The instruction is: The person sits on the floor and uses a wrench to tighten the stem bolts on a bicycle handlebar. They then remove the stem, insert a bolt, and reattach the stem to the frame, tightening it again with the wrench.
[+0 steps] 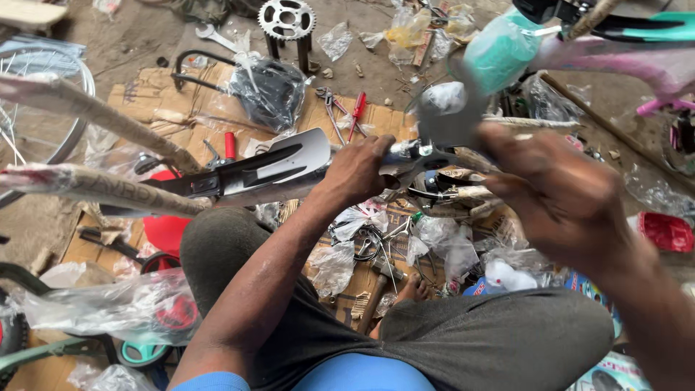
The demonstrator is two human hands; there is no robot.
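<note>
Mudguard Held at Bicycle Frame

Mudguard (289,163), silver with black stays, sits level just left of the left hand (358,170), which is clenched around the frame joint where the mudguard ends. Right hand (557,192) is raised to the right of that joint and motion-blurred; whether it grips anything cannot be told. Beyond the hands, on the cardboard-covered floor (137,98), lie a red-handled screwdriver (357,108), pliers (329,105) and a chainring (287,18). Below the hands, near the person's foot, lies a hammer (376,286).
</note>
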